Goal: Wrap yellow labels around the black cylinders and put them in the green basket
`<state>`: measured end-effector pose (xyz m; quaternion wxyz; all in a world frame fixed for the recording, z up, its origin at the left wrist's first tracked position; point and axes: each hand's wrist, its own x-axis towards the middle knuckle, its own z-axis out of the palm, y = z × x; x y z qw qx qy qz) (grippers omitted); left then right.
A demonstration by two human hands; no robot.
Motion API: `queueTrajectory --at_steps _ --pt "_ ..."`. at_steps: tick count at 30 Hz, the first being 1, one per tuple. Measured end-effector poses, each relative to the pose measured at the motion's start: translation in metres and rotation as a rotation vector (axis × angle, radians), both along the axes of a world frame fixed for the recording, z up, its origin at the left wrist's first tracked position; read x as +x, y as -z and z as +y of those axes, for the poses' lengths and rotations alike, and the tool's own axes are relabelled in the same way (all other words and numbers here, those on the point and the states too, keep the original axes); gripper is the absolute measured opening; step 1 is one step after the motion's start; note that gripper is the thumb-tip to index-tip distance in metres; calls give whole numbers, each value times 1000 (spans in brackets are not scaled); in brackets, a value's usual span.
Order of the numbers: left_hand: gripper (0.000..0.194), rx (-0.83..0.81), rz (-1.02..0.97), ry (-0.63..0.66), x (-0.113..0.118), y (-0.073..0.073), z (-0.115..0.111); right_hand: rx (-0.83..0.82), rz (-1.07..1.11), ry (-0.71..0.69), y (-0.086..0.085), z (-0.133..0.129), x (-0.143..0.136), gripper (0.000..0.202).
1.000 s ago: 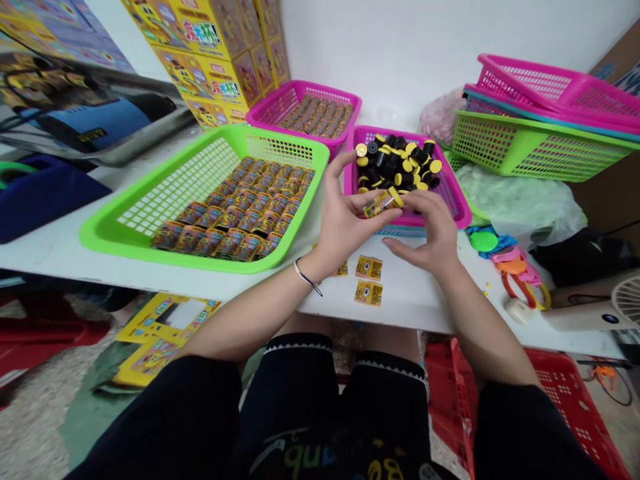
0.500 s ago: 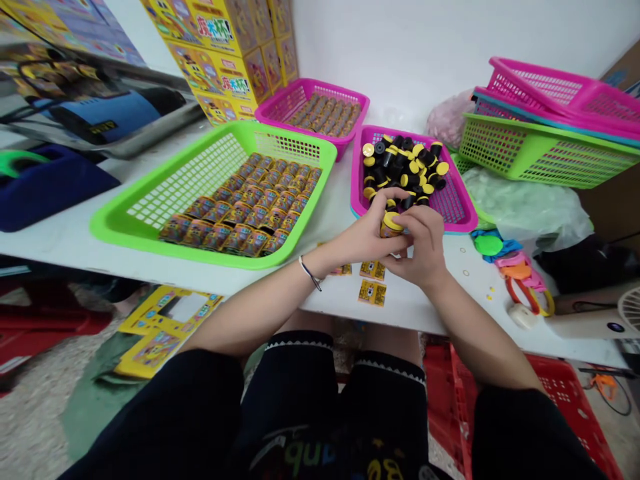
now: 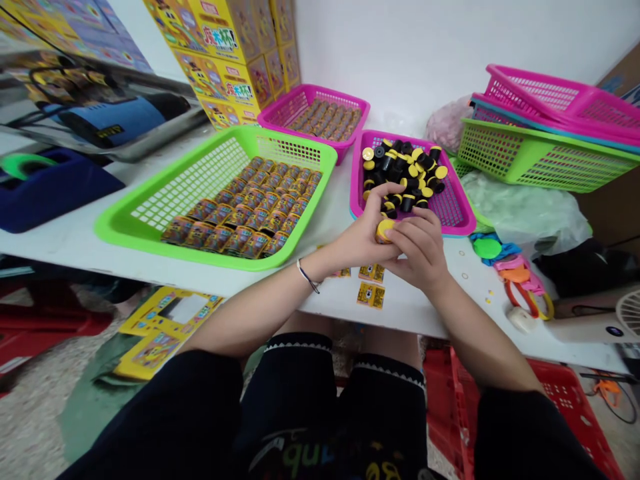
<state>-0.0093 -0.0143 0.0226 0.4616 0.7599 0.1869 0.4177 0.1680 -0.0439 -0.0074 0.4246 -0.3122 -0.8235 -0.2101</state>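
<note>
Between my two hands is a small yellow-capped canister (image 3: 385, 231), its cap facing up toward me. My left hand (image 3: 367, 233) is closed round its side, with the index finger stretched past it. Fingers of my right hand (image 3: 419, 250) press on the canister from the right and cover part of it. Just beyond lies a pink basket (image 3: 463, 217) of loose black canisters with yellow lids (image 3: 407, 170). Below my hands, small yellow printed cards (image 3: 371, 295) lie on the white table. A green basket (image 3: 135, 247) at left holds rows of canisters in printed wraps (image 3: 260, 207).
Another pink basket (image 3: 360, 107) of wrapped canisters stands behind, beside stacked yellow boxes (image 3: 225, 60). A blue tape dispenser (image 3: 65, 193) is at far left. Stacked baskets (image 3: 540, 150), a plastic bag (image 3: 530, 207), tape rolls (image 3: 515, 273) and a fan (image 3: 590, 320) occupy the right.
Both hands stay on the canister, which has shifted slightly left and down and turned so its yellow cap faces me more. The right fingers have moved further over it.
</note>
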Motion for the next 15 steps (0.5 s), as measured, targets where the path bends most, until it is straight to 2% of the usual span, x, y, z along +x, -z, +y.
queueTrajectory --at_steps 3,7,9,11,13,15 --pt "74 24 -45 -27 6 5 -2 30 -30 6 1 -1 3 47" --pt "70 124 -76 -112 10 9 -4 232 -60 7 -5 1 1 47" --pt "62 215 -52 -185 6 4 -8 278 -27 38 -9 3 1 47" --pt "42 300 20 -229 -2 -5 -14 309 29 72 -13 4 0 49" --pt "24 336 103 -246 -13 -15 -24 327 32 79 -15 2 -3 52" --pt "20 332 141 -252 -26 -25 -32 311 -16 60 -15 -2 -8 55"
